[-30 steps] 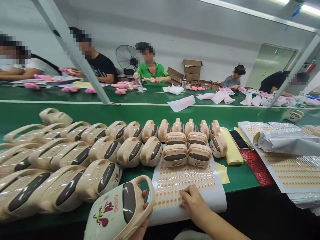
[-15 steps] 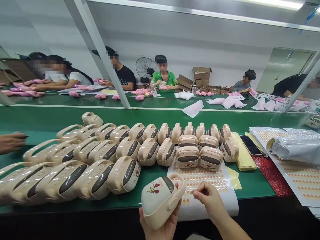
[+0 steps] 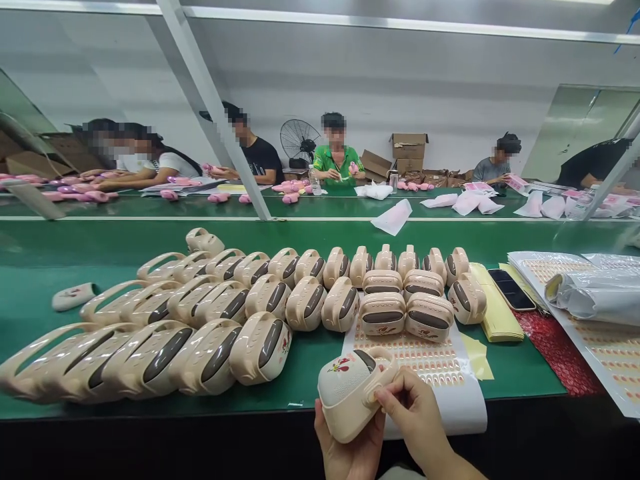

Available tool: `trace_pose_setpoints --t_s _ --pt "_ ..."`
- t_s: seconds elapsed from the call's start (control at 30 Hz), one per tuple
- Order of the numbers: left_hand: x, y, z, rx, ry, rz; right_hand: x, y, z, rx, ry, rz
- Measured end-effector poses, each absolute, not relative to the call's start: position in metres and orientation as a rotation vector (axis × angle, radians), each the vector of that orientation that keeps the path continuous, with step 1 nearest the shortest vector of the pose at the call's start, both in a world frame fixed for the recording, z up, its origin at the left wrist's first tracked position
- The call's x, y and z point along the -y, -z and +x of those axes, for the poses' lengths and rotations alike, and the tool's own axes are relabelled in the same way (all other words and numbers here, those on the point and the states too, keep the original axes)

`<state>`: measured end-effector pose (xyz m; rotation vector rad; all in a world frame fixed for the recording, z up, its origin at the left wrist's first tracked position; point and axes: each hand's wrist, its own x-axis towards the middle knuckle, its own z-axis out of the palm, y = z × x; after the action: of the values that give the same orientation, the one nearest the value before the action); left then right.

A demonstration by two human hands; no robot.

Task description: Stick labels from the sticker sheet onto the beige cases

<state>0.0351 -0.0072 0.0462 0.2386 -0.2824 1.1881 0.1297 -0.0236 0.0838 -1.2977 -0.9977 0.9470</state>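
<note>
Cream plastic fills our left hand [image 3: 350, 443]: we hold one speaker [image 3: 345, 403] from below and behind, fingers closed around its body, with its printed mesh face turned up and away from them. It is tilted, probably so that the handle [image 3: 391, 363] and the round hub [image 3: 371, 393] on its near side come round to our right hand [image 3: 417, 413]. There the thumb and forefinger are drawn together against the hub; whether anything thin lies between them, we cannot tell. The left palm seems to act as a rest, steadying the body against that light touch. Just beyond the right fingers, and running under them, lies a sheet [image 3: 463, 408] of small ovals, its near edge hanging over the bench [image 3: 525, 383]. Several speakers stand on its far part, which may well keep it from sliding. More speakers [image 3: 260, 350] stand in slanting rows to the left of our fingers and beyond them, close together, perhaps to save room while their handles stay easy to grasp. Farther left lies a loose panel [image 3: 75, 297]. To the right of the fingers, past the sheet, are yellow paper [image 3: 500, 313], a phone [image 3: 513, 291] and red wrap [image 3: 560, 360], likely kept aside so that they do not crowd our hands.
</note>
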Motion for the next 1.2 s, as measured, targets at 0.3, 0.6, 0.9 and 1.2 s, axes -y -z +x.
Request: trace_pose_setpoints --t_s 0.3,0.6,0.9,1.2 --pt "0.01 -0.048 0.034 0.171 -1.196 0.178 0.025 -0.087 0.13 1.104 -0.818 -1.351" --pt "0.009 -0.044 0.033 0.277 -1.112 0.269 0.021 -0.106 0.143 1.439 -0.699 -1.564" --pt "0.008 -0.024 0.033 0.304 -1.074 0.325 0.014 -0.114 0.167 1.298 -1.216 -1.469" --pt "0.007 -0.039 0.035 0.324 -1.071 0.347 0.012 -0.116 0.161 1.317 -1.024 -1.705"
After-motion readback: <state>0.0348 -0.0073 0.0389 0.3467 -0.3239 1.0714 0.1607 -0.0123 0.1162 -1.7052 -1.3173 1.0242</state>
